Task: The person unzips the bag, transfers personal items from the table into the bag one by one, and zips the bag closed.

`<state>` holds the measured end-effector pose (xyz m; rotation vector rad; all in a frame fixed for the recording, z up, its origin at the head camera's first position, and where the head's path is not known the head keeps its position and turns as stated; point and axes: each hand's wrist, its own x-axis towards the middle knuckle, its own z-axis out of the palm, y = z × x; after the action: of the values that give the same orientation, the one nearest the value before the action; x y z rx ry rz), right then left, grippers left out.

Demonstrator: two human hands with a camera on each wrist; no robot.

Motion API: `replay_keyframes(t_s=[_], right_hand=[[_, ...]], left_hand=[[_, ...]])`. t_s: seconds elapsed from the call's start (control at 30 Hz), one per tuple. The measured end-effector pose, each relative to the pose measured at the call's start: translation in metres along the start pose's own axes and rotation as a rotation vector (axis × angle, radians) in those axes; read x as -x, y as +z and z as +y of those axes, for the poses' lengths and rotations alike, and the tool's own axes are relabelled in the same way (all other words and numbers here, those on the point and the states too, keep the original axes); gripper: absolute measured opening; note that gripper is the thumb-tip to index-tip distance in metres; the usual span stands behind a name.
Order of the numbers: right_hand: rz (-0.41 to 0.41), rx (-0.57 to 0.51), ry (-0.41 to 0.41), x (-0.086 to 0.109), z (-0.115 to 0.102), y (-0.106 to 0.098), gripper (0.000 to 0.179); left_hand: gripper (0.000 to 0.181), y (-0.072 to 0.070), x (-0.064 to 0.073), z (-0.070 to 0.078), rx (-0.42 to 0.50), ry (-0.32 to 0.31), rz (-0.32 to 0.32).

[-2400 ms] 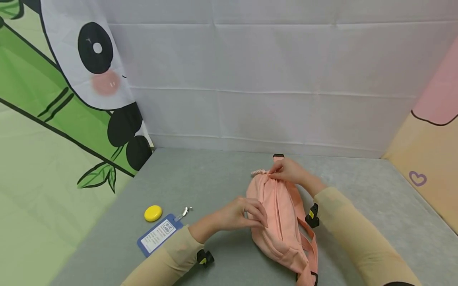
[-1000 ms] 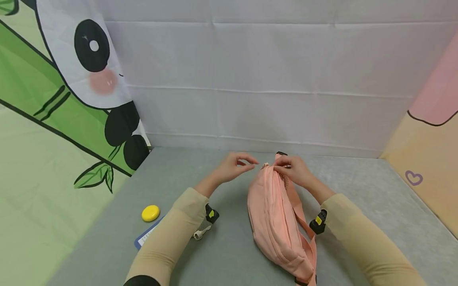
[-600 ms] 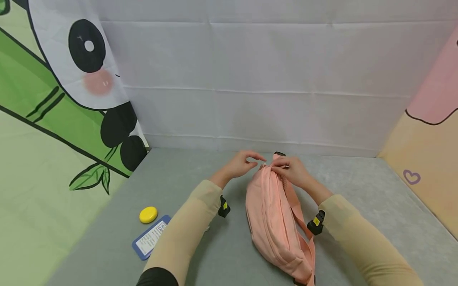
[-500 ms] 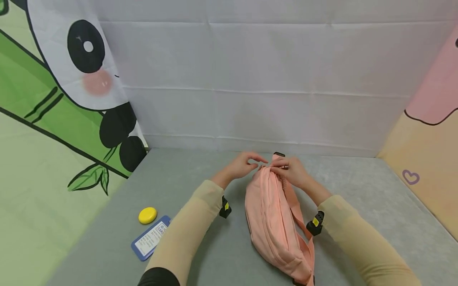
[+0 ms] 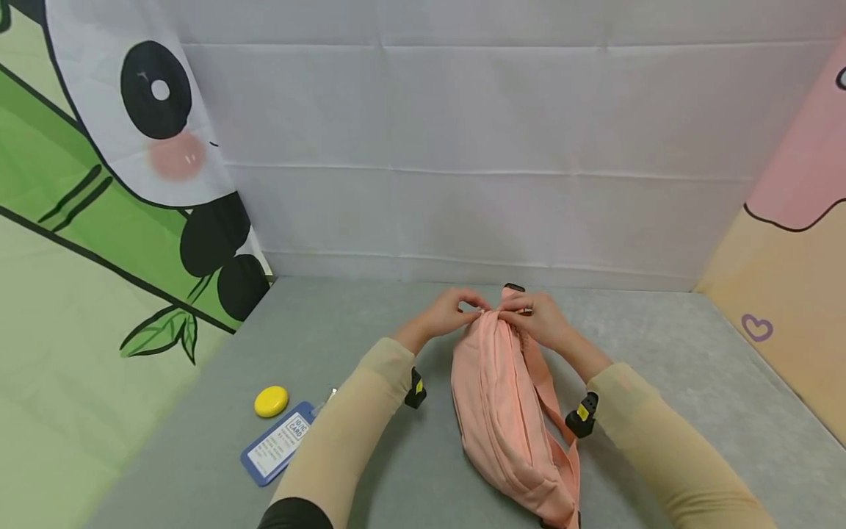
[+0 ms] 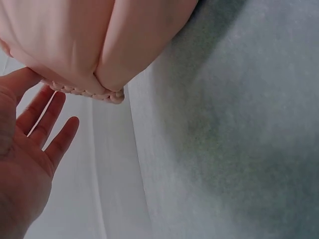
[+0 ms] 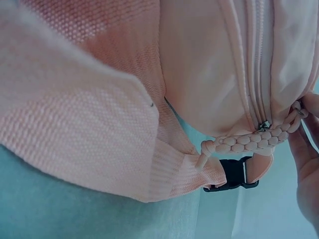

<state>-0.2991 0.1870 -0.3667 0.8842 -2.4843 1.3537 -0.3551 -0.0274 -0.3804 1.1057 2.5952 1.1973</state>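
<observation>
A peach-pink waist bag (image 5: pixel 487 411) lies lengthwise on the grey table, its far end between both hands. At that end, my left hand (image 5: pixel 444 314) pinches a braided cord zipper pull (image 6: pixel 82 91) with thumb and forefinger; the other fingers are spread, as the left wrist view shows. My right hand (image 5: pixel 543 322) pinches the bag's fabric at the top corner beside it. In the right wrist view, a second braided cord pull (image 7: pixel 249 142) hangs from a zipper (image 7: pixel 260 64), with the right fingers close to its far end. The left forefinger's tip is hidden behind the bag.
A blue ID card holder (image 5: pixel 277 444) lies to the left, partly covered by the left sleeve, near a round yellow object (image 5: pixel 271 402). The bag's webbing strap (image 7: pixel 109 124) runs along its right side to a black buckle (image 7: pixel 232 173). A white cloth backdrop (image 5: pixel 423 162) stands behind the table.
My left hand has gone from the bag's middle to its far end, then closed in rightward until its fingertips pinch the zipper pull. The right hand stays at the far end.
</observation>
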Motion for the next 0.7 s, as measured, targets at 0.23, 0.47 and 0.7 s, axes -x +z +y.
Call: replay_keyframes(t_s=[0.23,0.47,0.7], right_hand=[[0.009,0.013,0.002,-0.006,0.025,0.002,0.012],[-0.004,-0.007,-0.006,-0.006,0.028,0.0,0.013],[-0.023,0.016,0.018,-0.008,0.032,-0.002,0.012]], left_hand=[[0.014,0.0,0.001,0.0,0.069,-0.054,-0.016],[0.019,-0.003,0.0,0.002,0.12,-0.09,-0.057],[0.017,-0.003,-0.006,0.002,0.127,-0.106,-0.089]])
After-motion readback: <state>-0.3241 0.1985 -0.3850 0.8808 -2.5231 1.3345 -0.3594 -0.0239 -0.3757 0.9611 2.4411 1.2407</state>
